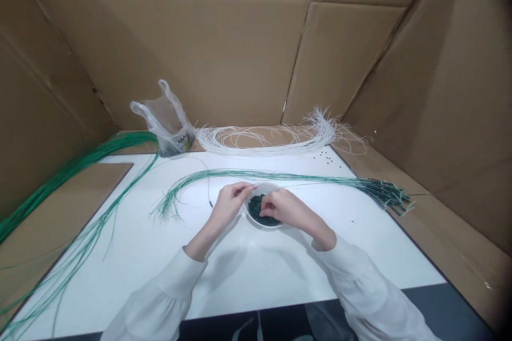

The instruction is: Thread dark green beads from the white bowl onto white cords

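A white bowl (265, 224) on the white board holds many small dark green pieces (256, 205). Over the bowl's left rim, my left hand (232, 200) pinches a thin strand (208, 181), which loops up and to the left; its dark end lies near my wrist. My right hand (282, 206) reaches into the bowl from the right, its fingers drawn together among the green pieces. Whatever those fingertips hold is too small to make out. Behind the bowl stretches a bundle of green strands (256, 173), with dark pieces along its right end.
A coil of white strands (256, 149) lies at the back. Beside it, a plastic bag (172, 128) stands upright. Long green strands (80, 173) run down the left side. Dark bits (328, 159) are scattered at the back right. Cardboard walls (240, 53) enclose the board.
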Available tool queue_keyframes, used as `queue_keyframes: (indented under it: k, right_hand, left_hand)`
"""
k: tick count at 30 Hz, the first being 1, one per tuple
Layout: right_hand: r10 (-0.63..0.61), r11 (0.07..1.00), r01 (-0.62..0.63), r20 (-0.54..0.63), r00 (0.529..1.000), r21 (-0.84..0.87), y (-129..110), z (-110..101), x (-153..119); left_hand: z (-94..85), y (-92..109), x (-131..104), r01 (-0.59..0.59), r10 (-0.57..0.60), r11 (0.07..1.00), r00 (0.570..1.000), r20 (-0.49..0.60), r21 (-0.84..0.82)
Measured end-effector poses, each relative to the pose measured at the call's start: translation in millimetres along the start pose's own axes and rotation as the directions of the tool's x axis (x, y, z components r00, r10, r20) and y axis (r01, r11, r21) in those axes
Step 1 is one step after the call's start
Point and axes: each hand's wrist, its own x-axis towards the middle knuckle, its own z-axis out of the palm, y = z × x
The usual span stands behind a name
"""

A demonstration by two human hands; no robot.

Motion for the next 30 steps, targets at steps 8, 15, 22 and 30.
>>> queue_keyframes:
  k: [8, 15, 22, 30]
  right_hand:
    - [0.187, 0.727, 0.050, -0.267, 0.945, 0.685, 5.8, -9.0, 0.0]
    - [0.285, 0.503, 0.094, -0.268, 0.920, 0.859, 3.0, -9.3, -5.8]
    - [0.265, 0.375, 0.140, -0.251, 0.931, 0.916, 3.6, -9.0, -6.7]
    - [0.251, 0.307, 0.186, -0.268, 0.930, 0.933, 2.8, -5.5, -7.0]
  left_hand:
    - [1.4, 3.2, -3.9, -0.057, 0.054, 0.996, 0.997, -0.046, -0.067]
    - [3.1, 10.9, -7.7, -0.013, 0.018, 0.979, 0.999, 0.026, -0.202]
    - [3.0, 13.3, -9.4, -0.011, 0.024, 0.967, 0.999, 0.046, -0.255]
    - [3.5, 20.2, -13.6, -0.119, 0.123, 0.983, 0.992, 0.024, -0.138]
